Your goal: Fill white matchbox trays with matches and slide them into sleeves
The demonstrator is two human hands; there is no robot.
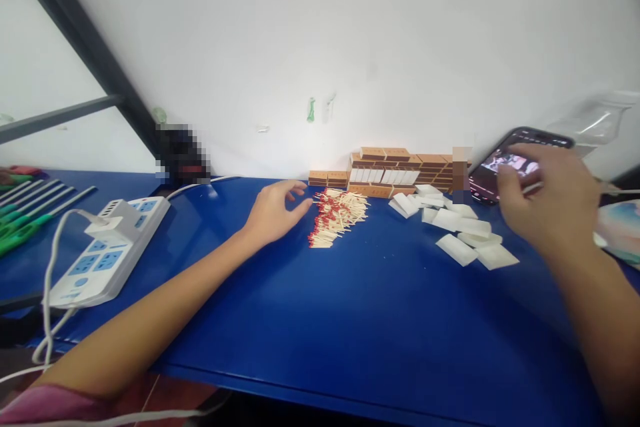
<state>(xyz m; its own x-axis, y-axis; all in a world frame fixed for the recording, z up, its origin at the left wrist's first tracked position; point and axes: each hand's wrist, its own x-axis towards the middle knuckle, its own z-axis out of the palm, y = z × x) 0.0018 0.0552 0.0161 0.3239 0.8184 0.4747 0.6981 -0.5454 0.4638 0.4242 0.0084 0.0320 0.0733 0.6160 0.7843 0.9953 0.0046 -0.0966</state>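
Note:
My left hand (pixel 275 211) rests on the blue table with its fingers loosely curled and apart, holding nothing. Just right of its fingertips lies a pile of red-tipped matches (pixel 338 213). On the right, my right hand (pixel 547 190) is raised over a smartphone (pixel 485 190) that leans against the wall with its screen lit. Its fingers are bent and spread in front of the screen; whether a fingertip touches the glass I cannot tell. Stacked matchboxes (pixel 385 155) stand along the wall between the hands. Several white matchbox trays (pixel 457 250) lie loose in front of them.
A white power strip (pixel 107 267) with a plugged-in adapter and cables sits on the left. Green-handled tools (pixel 30 223) lie beyond it. A clear plastic bottle (pixel 595 120) is behind the phone. The blue table (pixel 320 333) ends at a front edge near me.

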